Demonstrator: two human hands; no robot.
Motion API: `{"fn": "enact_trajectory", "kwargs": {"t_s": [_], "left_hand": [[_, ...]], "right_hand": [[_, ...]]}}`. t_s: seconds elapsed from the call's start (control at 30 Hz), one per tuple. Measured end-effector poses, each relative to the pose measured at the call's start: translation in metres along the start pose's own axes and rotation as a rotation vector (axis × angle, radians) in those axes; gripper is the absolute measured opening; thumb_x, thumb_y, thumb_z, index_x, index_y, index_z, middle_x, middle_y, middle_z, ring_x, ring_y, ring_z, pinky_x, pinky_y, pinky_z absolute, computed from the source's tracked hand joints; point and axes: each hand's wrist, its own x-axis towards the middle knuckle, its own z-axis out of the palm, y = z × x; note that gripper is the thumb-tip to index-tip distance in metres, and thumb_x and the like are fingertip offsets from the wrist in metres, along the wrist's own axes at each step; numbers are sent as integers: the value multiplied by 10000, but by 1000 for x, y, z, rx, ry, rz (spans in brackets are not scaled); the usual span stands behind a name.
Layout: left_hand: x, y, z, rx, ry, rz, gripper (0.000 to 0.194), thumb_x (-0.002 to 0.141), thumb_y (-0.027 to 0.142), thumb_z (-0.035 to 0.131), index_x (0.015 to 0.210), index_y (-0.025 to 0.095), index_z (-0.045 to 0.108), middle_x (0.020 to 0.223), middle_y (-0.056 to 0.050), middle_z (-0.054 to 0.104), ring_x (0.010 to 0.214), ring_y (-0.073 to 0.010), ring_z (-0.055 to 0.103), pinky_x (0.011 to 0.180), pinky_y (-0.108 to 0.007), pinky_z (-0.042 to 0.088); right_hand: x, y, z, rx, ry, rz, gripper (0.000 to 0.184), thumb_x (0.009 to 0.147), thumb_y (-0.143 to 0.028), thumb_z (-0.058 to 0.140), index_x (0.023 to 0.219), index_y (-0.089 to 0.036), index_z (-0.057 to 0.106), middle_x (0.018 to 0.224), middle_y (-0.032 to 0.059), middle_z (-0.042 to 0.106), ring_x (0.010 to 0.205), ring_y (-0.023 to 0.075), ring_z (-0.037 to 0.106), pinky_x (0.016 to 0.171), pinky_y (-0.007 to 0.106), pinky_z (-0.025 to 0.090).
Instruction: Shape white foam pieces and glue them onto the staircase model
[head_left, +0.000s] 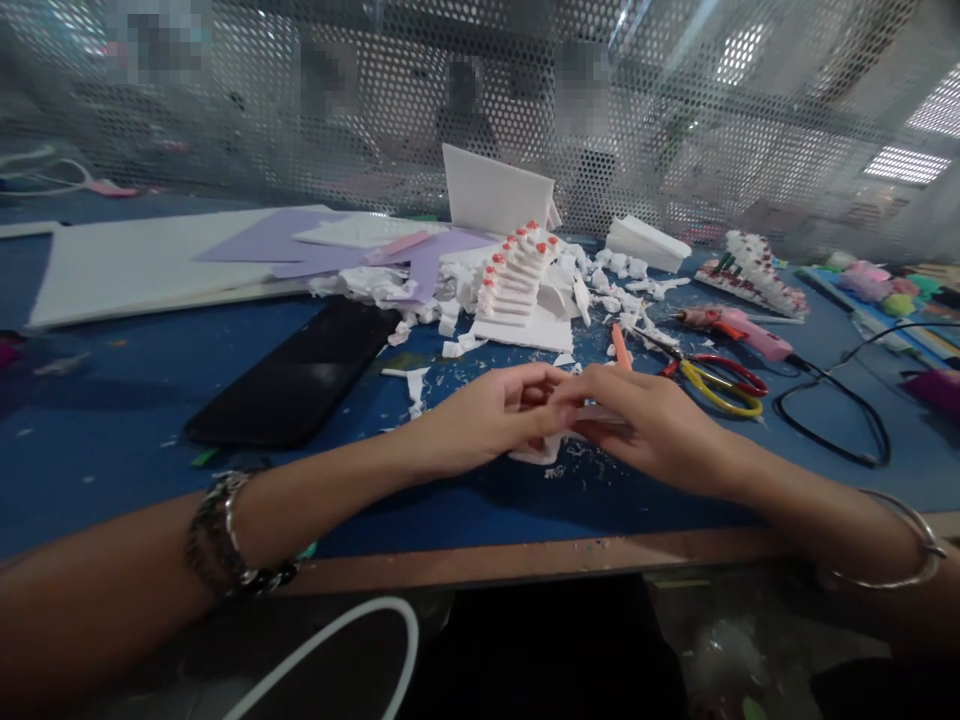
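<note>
My left hand [480, 418] and my right hand [652, 420] meet over the near part of the blue table, fingertips pinched together. A small white piece [536, 453], which looks like foam, shows beneath the fingers. Between my right thumb and fingers lies a pale thin strip [602, 413]; whether it belongs to the same piece I cannot tell. Just beyond my hands stands a small white staircase model [514, 300] with red flower-like dots along its top. White crumbs are scattered under my fingers.
A black phone [300, 375] lies left, near white boards [135, 260] and purple sheets [255, 240]. Right are red-and-yellow-handled scissors [720, 390], a pink glue gun [754, 335] with a black cord [840, 395], and another decorated model [754, 275]. A perforated metal screen [375, 120] stands behind.
</note>
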Motion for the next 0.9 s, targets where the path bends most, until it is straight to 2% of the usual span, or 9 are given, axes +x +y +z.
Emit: {"fn": "enact_trajectory", "kwargs": {"t_s": [0.07, 0.13, 0.27, 0.43, 0.6, 0.67, 0.77, 0.9], "left_hand": [[-1, 1, 0, 51, -34, -6, 302, 758, 370, 564, 975, 165, 519, 722, 19, 520, 597, -72, 464, 529, -169, 368], [-1, 2, 1, 131, -1, 14, 301, 758, 390, 555, 954, 162, 533, 707, 22, 516, 601, -77, 468, 538, -174, 370], [0, 5, 4, 304, 58, 106, 238, 741, 372, 568, 845, 159, 544, 749, 22, 513, 629, -82, 465, 583, -186, 383], [-1, 8, 4, 204, 115, 139, 232, 765, 385, 545, 765, 162, 480, 665, 55, 434, 594, -64, 418, 554, -165, 348], [-7, 21, -9, 316, -57, 26, 168, 773, 333, 529, 788, 165, 523, 683, 47, 471, 610, -63, 436, 562, -158, 359], [-9, 26, -16, 366, -82, -24, 174, 759, 336, 534, 758, 163, 515, 648, 47, 470, 562, -59, 425, 508, -152, 347], [-9, 29, -28, 434, -25, -24, 208, 759, 360, 521, 717, 159, 488, 610, 43, 462, 519, -56, 411, 470, -152, 338], [-4, 32, -42, 492, 61, 42, 182, 743, 339, 535, 729, 162, 496, 701, 10, 522, 601, -76, 474, 545, -176, 394]], "right_hand": [[0, 0, -1, 5, -11, 30, 187, 796, -130, 469, 972, -195, 472, 914, 10, 609, 790, 97, 582, 692, 235, 411], [0, 1, -3, 3, -13, 74, 149, 800, -175, 482, 949, -185, 476, 850, 7, 622, 715, 90, 581, 617, 212, 398], [3, 2, -3, -50, -24, 132, 115, 800, -244, 498, 897, -183, 516, 745, -3, 631, 635, 103, 569, 603, 239, 386], [8, -4, -10, 15, -8, 141, 120, 824, -228, 459, 924, -204, 520, 625, -40, 576, 584, 81, 537, 599, 229, 361], [3, -3, -20, 226, -56, 128, 197, 853, -203, 421, 1041, -218, 480, 541, -78, 425, 481, 43, 396, 480, 168, 284], [0, 0, -25, 277, -60, 113, 208, 845, -166, 424, 1027, -222, 510, 600, -64, 462, 497, 36, 384, 473, 161, 280], [-4, 5, -31, 346, -85, 112, 185, 845, -143, 412, 897, -200, 580, 740, -38, 566, 574, 28, 438, 513, 150, 315], [-6, 11, -38, 393, -141, 178, 215, 853, -174, 404, 824, -178, 617, 689, -31, 578, 540, 33, 417, 485, 149, 313]]}}
